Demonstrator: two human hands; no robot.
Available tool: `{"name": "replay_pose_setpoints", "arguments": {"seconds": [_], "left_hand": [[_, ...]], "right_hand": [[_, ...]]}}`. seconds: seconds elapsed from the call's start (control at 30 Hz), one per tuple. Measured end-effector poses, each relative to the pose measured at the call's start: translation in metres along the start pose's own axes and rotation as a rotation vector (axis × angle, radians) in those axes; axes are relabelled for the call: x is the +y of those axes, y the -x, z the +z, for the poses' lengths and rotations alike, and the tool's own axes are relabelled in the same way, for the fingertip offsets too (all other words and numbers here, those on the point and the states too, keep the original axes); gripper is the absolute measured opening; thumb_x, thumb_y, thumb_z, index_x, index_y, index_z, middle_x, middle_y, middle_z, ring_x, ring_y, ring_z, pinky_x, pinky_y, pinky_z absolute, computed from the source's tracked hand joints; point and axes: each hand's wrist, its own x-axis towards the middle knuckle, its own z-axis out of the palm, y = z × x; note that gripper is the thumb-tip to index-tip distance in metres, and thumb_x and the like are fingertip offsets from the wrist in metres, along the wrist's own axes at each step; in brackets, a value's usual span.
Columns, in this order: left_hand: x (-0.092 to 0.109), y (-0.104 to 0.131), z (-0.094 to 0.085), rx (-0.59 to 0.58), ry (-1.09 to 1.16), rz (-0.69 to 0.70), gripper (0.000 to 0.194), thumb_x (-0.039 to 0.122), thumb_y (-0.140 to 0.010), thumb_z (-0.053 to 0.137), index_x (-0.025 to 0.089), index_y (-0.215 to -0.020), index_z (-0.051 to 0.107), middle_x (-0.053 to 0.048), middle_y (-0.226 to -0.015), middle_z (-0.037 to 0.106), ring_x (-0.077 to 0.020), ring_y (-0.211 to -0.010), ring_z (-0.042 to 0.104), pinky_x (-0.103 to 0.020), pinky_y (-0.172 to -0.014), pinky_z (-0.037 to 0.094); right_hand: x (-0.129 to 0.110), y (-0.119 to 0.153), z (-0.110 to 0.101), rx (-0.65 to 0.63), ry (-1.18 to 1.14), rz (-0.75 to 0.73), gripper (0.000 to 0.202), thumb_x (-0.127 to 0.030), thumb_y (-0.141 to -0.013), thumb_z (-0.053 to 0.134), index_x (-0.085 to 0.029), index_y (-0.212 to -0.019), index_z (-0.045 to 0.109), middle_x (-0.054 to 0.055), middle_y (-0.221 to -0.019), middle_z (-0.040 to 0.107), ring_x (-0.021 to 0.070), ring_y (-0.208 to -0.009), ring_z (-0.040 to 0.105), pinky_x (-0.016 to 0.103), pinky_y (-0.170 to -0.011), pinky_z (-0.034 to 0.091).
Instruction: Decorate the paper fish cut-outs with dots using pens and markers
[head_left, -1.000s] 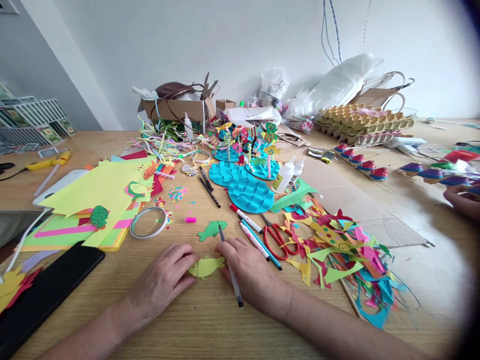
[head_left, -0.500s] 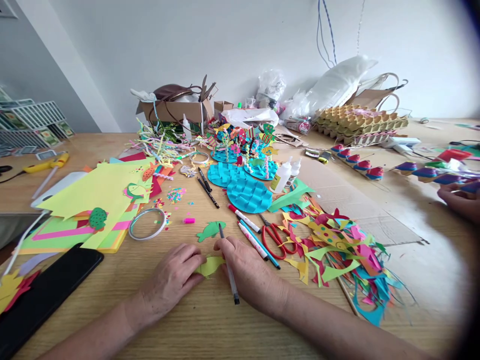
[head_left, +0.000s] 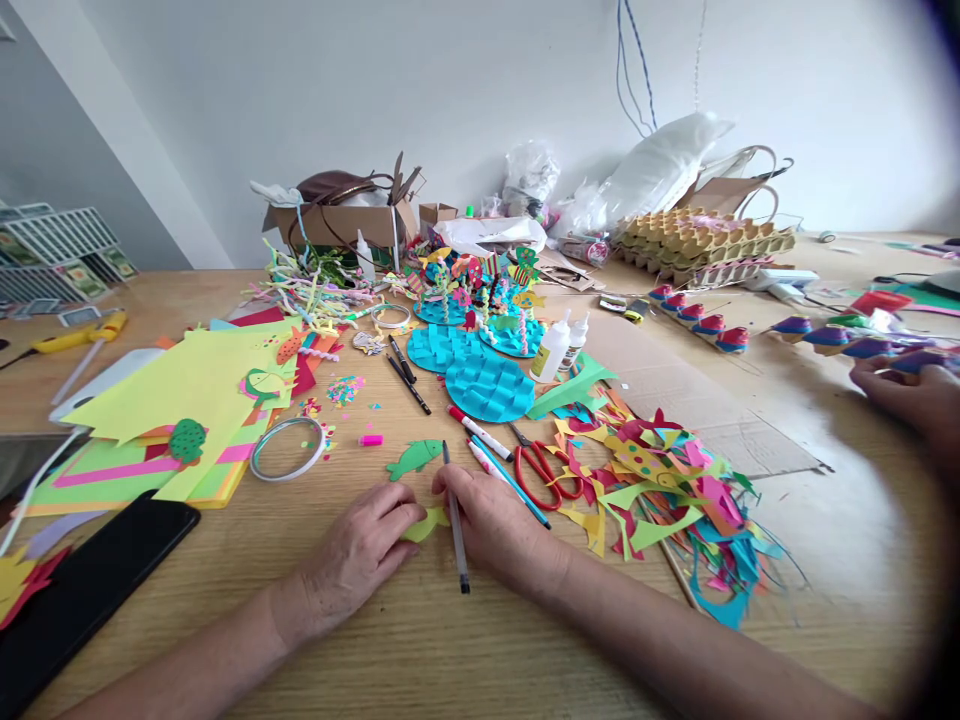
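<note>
My right hand (head_left: 499, 525) is closed around a pen (head_left: 457, 535) with a clear barrel and a dark end, tilted over the table. The fingers of my left hand (head_left: 366, 545) press together on a yellow-green paper cutout (head_left: 424, 524), partly hidden beneath them. Its right end lies close to my right fingers. Just beyond my hands rests a green paper fish (head_left: 415, 458). Red-handled scissors (head_left: 546, 478), a blue felt-tip pen (head_left: 517, 490) and a red-capped marker (head_left: 480, 432) lie to the right of it.
Paper scraps (head_left: 675, 480) are heaped on the right, coloured sheets (head_left: 187, 380) on the left beside a black phone-like slab (head_left: 105, 590). Blue woven paper discs (head_left: 489, 387) and glue bottles (head_left: 552, 348) stand ahead. Another person's hand (head_left: 900, 390) touches painted egg-carton strips (head_left: 862, 342) at far right.
My left hand has slid right, covering more of the cutout. My right hand still holds the pen, now slightly more upright. The view has shifted a little right.
</note>
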Motion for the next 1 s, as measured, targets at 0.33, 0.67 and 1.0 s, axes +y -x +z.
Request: {"name": "replay_pose_setpoints", "arguments": {"seconds": [0.33, 0.67, 1.0], "left_hand": [[0.003, -0.009, -0.014, -0.028, -0.014, 0.144, 0.033, 0.011, -0.100, 0.032, 0.017, -0.101, 0.063, -0.006, -0.096, 0.067, -0.0174, -0.089, 0.063, -0.029, -0.084, 0.054], [0.004, -0.011, -0.003, 0.008, -0.015, 0.191, 0.034, 0.015, -0.102, 0.030, 0.018, -0.103, 0.064, -0.005, -0.094, 0.067, -0.0176, -0.089, 0.063, -0.030, -0.080, 0.054], [-0.001, -0.008, -0.007, -0.037, 0.058, 0.143, 0.034, 0.013, -0.101, 0.031, 0.018, -0.105, 0.065, -0.005, -0.097, 0.068, -0.0167, -0.093, 0.063, -0.028, -0.084, 0.054]], "right_hand": [[0.006, -0.002, -0.028, -0.076, 0.159, 0.030, 0.034, 0.003, -0.081, 0.048, -0.015, -0.107, 0.058, 0.013, -0.102, 0.070, 0.0233, -0.087, 0.067, 0.027, -0.065, 0.043], [0.000, 0.024, -0.041, 0.299, -0.226, -0.156, 0.010, -0.022, -0.091, 0.051, -0.020, -0.083, 0.055, 0.002, -0.077, 0.061, 0.0165, -0.073, 0.059, 0.024, -0.065, 0.043], [0.006, 0.033, 0.000, 0.112, -0.778, 0.093, 0.006, -0.023, -0.084, 0.045, -0.021, -0.088, 0.049, -0.006, -0.060, 0.048, 0.0111, -0.053, 0.044, 0.020, -0.049, 0.035]]}}
